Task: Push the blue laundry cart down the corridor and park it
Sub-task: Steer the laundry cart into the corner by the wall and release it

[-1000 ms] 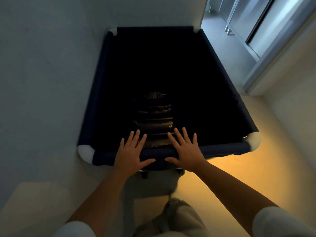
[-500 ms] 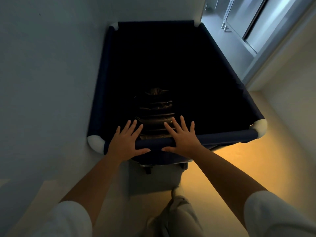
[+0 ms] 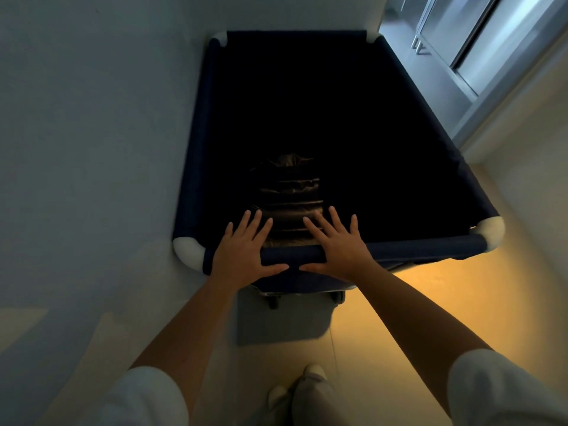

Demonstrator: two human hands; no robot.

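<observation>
The blue laundry cart fills the middle of the view, a deep dark-blue fabric bin with white rounded corner caps. Its left side runs close along the wall. My left hand and my right hand lie flat on the cart's near rim, side by side, palms down, fingers spread and stretched over the edge, thumbs pointing at each other. Neither hand is curled around the rim. Inside the bin, just past my fingers, sits a dark stack of folded shiny material. A caster shows below the near edge.
A pale wall stands along the left, touching or nearly touching the cart. On the right the floor is lit warm yellow, and a metal-framed door or panel lies ahead right. My shoe is at the bottom.
The cart has rolled forward and closer along the left wall, and I have stepped after it. Both hands stay flat on the near rim in the same places.
</observation>
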